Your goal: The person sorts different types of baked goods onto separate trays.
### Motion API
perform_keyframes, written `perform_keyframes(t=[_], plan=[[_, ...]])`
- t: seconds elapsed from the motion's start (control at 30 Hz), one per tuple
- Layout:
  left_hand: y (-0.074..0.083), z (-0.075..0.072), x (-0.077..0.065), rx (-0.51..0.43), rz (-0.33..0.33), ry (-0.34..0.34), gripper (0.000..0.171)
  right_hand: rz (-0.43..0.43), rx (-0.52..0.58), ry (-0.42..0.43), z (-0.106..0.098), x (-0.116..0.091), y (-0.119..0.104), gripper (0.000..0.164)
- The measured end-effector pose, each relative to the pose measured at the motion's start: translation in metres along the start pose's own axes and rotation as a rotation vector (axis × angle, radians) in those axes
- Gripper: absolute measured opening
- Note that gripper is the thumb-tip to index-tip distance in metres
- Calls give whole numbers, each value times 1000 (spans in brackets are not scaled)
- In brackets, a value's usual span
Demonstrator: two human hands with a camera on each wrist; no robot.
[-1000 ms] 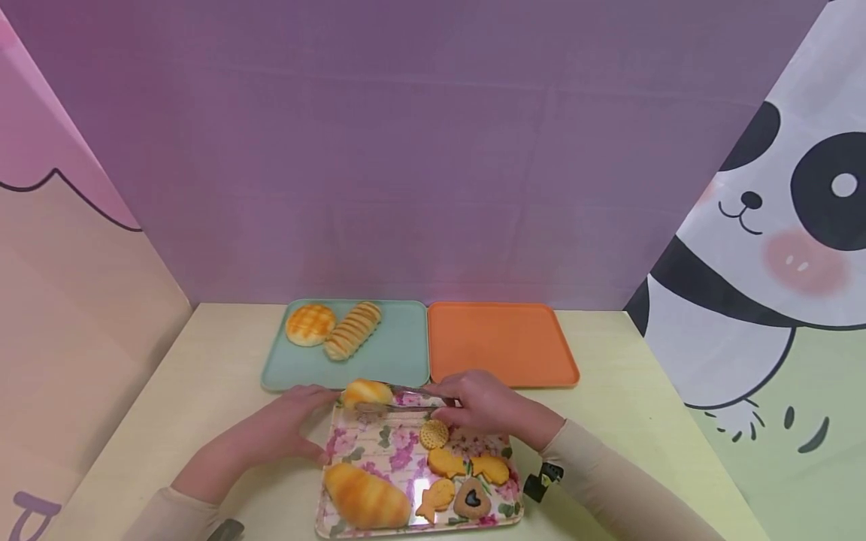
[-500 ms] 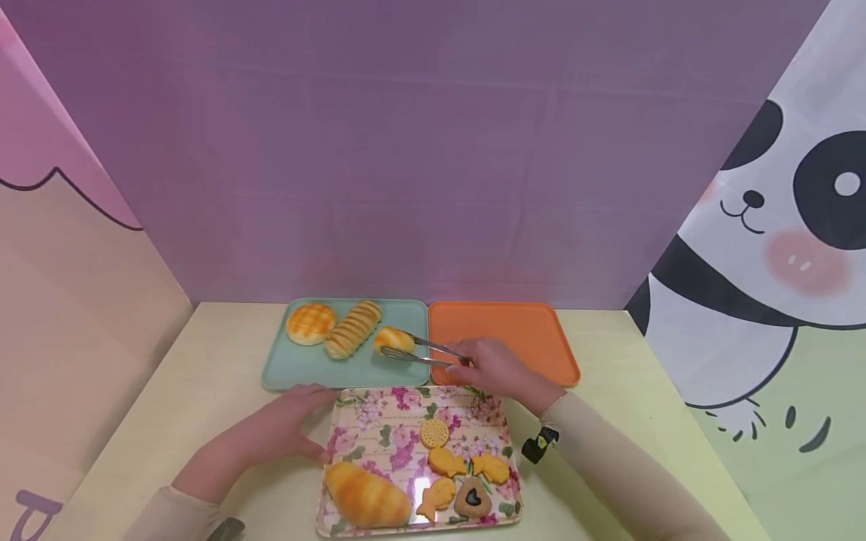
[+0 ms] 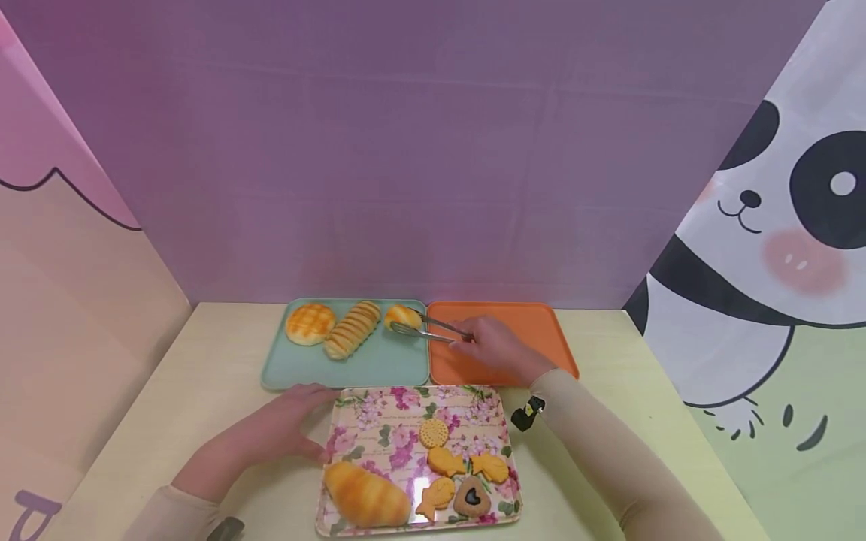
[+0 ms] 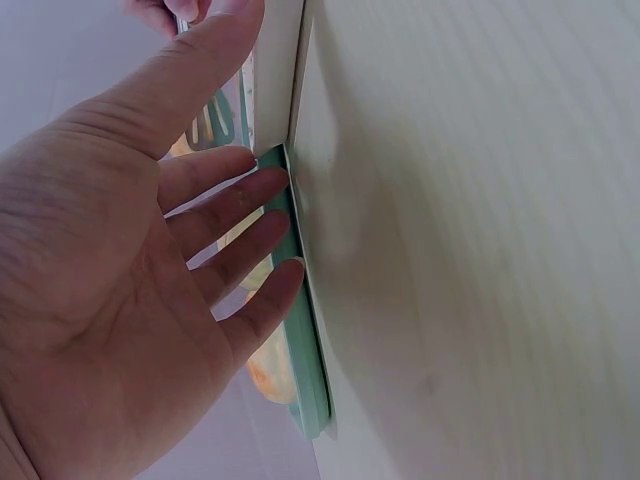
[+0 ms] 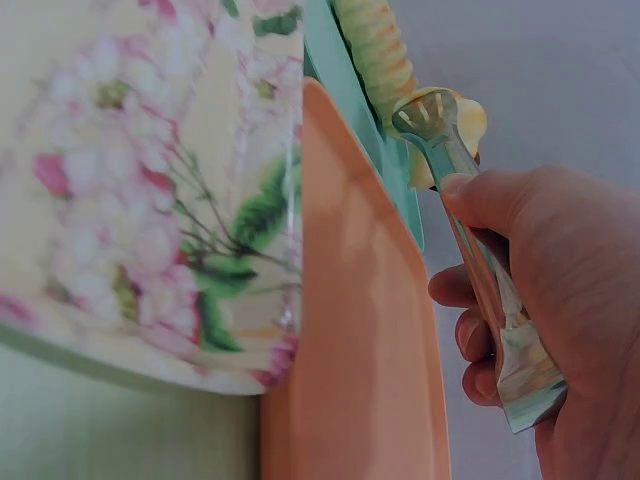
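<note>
Metal tongs (image 5: 462, 205) are gripped in my right hand (image 3: 497, 347), thumb on one arm and fingers curled round the other. Between the tong tips is a small striped bread roll (image 3: 402, 317), at the back right of the green tray (image 3: 304, 373). Whether the roll touches the tray cannot be told. My left hand (image 4: 150, 230) has its fingers spread and relaxed, at the left edge of the flowered tray (image 3: 372, 432); its thumb is by the rim. A long ridged bread (image 3: 352, 330) and a round bun (image 3: 310, 324) lie left of the roll.
An orange tray (image 3: 504, 319) adjoins the green one on the right, under my right hand. The flowered tray bears a large bread (image 3: 367, 496), a round biscuit (image 3: 434, 433), several fish-shaped biscuits (image 3: 490, 468) and a heart-centred cookie (image 3: 472, 497). A purple backdrop (image 3: 433, 165) rises behind the trays.
My right hand has carried the roll in the tongs from above the flowered tray's back left corner, away from me and rightward, to the green tray's back right. My left hand has stayed put.
</note>
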State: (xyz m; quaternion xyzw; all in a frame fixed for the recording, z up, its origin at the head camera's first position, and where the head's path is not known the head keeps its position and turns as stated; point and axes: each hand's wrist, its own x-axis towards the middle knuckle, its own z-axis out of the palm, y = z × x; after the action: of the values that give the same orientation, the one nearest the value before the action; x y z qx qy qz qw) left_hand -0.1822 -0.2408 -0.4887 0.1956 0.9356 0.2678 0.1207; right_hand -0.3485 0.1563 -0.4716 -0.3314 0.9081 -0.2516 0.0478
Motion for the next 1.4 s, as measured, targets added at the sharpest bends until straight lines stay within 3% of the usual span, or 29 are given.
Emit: perform_keyframes(t=[0.63, 0.77, 0.93, 1.2, 1.4], plan=[[-4, 2, 2, 6, 16, -1, 102, 68, 15, -68, -2, 13, 7, 53], [-4, 2, 1, 6, 15, 1, 103, 73, 24, -81, -2, 13, 5, 62], [-2, 0, 0, 2, 3, -3, 102, 137, 70, -91, -1, 12, 4, 76], [-2, 0, 0, 3, -1, -4, 101, 158, 145, -84, 1, 13, 5, 77], [-4, 3, 0, 4, 6, 1, 102, 172, 141, -95, 1, 15, 5, 79]])
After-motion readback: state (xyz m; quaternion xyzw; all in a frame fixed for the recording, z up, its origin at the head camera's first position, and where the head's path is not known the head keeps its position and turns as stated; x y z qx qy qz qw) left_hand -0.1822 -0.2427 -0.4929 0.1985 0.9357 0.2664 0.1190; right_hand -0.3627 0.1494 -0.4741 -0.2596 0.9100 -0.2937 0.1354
